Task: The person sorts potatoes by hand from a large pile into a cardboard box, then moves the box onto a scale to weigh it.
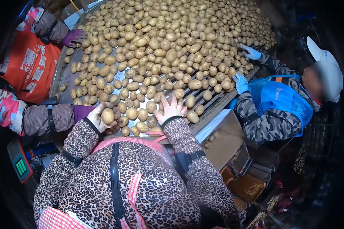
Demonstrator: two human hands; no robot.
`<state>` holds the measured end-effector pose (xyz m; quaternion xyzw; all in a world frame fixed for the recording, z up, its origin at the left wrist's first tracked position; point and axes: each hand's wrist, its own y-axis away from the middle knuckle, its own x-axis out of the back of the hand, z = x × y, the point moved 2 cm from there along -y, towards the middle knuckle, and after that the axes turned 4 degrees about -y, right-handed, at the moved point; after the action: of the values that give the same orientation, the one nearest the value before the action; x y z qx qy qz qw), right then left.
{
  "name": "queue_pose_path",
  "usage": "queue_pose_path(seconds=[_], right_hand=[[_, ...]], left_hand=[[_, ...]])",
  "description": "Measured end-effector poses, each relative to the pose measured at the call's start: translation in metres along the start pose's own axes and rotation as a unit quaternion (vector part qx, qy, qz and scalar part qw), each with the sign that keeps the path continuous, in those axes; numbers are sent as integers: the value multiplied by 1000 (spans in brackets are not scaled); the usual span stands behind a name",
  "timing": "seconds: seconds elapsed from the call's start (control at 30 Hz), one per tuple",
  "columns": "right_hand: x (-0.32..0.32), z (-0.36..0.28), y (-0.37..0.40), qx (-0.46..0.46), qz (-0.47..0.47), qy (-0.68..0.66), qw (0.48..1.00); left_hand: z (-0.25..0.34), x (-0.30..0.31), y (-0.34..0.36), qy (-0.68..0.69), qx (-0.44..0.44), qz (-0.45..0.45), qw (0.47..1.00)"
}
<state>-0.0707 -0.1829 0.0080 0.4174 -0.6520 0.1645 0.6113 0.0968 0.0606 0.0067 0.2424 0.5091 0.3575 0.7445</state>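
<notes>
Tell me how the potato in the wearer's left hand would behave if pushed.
The potato would likely roll, given its rounded shape. It is probably firm, its outline showing no sag in the left hand.

Potatoes [170,36] show yellow-brown across the far side from here. Near, there's a leopard-print jacket [156,191] in black, brown and whitish, with a black zip [116,179] and a pink-and-white checked strap [133,189]. Over on the left, a red apron [36,66] bears white lettering, beside 2 purple gloves [74,37]; right, a bright blue vest [273,97], grey-and-black camouflage sleeves [252,120], 2 pale blue gloves [240,83] and a white cap [325,57].
</notes>
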Motion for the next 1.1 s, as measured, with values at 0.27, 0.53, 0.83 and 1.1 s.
queue_pose_path(seconds=[0.27,0.53,0.83,1.1], right_hand=[[24,139,-54,41,169,-93,980],[-10,135,-142,23,75,-173,982],[-28,12,48,-14,-262,-907,329],[-23,-6,102,32,-249,-807,534]], left_hand=[[-18,38,5,91,46,-67,993],[-28,3,19,-45,-54,-158,985],[-41,-52,-2,-149,-104,-306,935],[-76,-115,3,-823,-331,-89,453]])
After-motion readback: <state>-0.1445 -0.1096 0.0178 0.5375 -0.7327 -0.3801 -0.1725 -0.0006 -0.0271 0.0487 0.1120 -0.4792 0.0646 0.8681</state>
